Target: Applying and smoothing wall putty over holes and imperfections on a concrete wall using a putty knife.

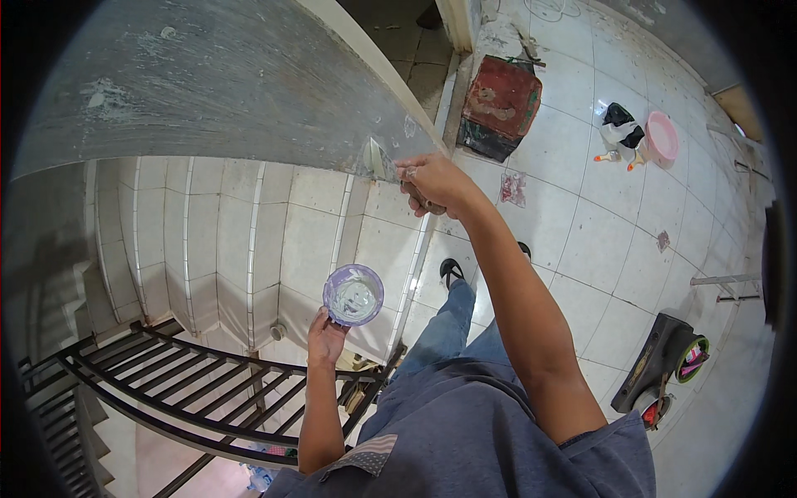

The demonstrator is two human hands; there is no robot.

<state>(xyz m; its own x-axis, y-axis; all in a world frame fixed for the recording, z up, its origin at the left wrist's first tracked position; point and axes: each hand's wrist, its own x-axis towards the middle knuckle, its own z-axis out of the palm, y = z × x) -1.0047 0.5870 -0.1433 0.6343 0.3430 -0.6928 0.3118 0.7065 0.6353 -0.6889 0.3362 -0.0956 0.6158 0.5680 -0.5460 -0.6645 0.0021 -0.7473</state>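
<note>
My left hand [327, 339] grips a round purple bowl [329, 290] by its near side. Whitish paste [357, 300] lies inside the bowl and is smeared up its walls. My right hand [440, 181] is closed around the handle of a putty knife [378, 158]. The knife's blade is against the lower edge of the grey plastered wall [224, 91], where a pale patch shows. Some paste is on my right fingers. Part of the handle is hidden inside the fist.
White tiled stairs [311, 207] drop away to the left, beside a black metal railing [199, 378]. On the right-hand floor are a worn red-and-black container [502, 100], a pink basin [662, 137], brushes [610, 156] and a black toolbox [656, 361]. A doorway opens ahead.
</note>
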